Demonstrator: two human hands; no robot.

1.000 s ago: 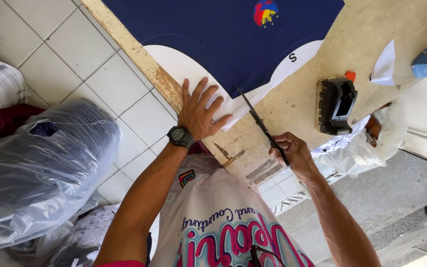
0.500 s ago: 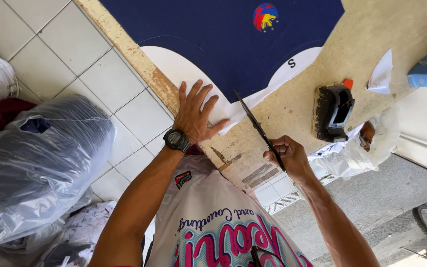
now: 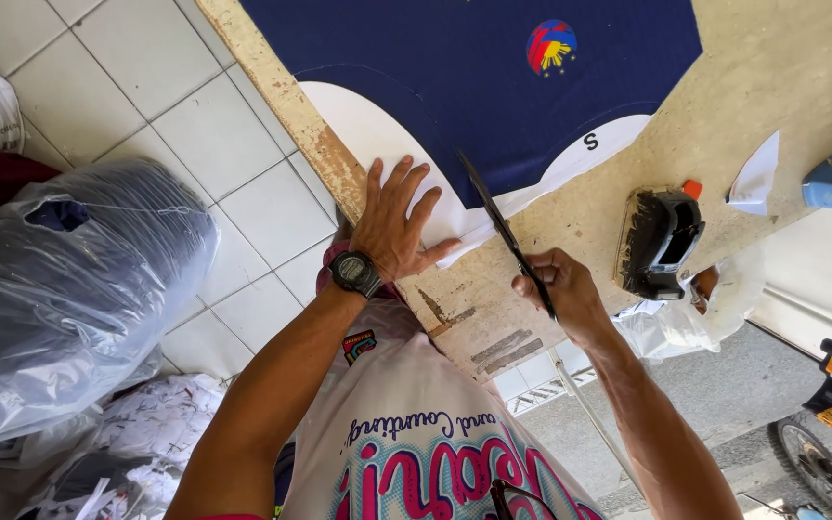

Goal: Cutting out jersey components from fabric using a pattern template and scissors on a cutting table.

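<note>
My left hand point(image 3: 399, 223) lies flat, fingers spread and released, on the white paper pattern point(image 3: 368, 135) at the near edge of the wooden worktable point(image 3: 782, 77) — pinning it where it meets the navy fabric point(image 3: 455, 77). My right hand point(image 3: 560, 294) is clenched around the handles of dark scissors point(image 3: 498, 223), just beside the left, with the blades angled up over the pattern's edge toward the fabric. A black tool with an orange tip point(image 3: 662, 241) sits to the right of that hand.

Garment workshop: plywood cutting table point(image 3: 782, 67), navy fabric point(image 3: 474, 87), bagged cloth point(image 3: 60, 289).
</note>
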